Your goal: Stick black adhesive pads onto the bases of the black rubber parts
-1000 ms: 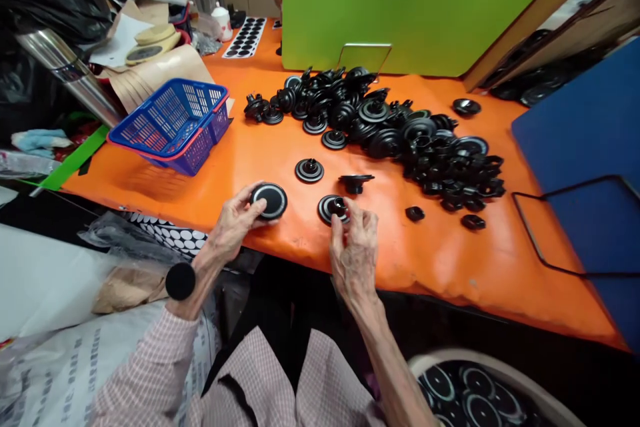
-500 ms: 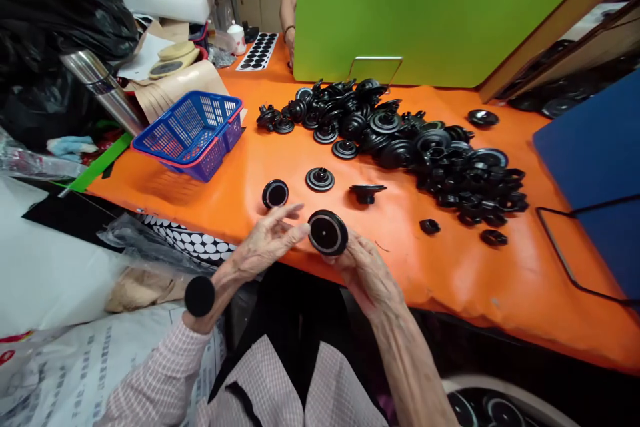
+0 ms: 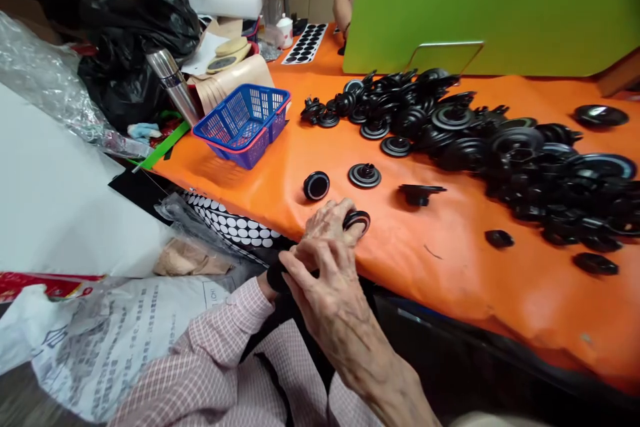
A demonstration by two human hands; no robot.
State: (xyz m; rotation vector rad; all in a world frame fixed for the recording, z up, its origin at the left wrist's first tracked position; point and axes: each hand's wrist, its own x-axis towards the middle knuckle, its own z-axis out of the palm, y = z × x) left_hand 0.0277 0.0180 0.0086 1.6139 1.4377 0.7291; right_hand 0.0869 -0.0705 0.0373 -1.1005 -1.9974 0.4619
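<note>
Steadying the wrist under the round black pad (image 3: 277,275) seems wise: the left hand (image 3: 324,221) lies partly behind the right hand (image 3: 337,303), whose fingers curl at the pad, any hold there hidden. Farther right, the left fingers grip a ringed black disc (image 3: 358,217) near the orange table's (image 3: 395,250) front edge, best pinched lightly by its rim.

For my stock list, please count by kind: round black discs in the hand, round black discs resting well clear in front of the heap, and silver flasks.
Held disc, left hand: 1
Loose discs: 3
Silver flask: 1
Total: 5
</note>
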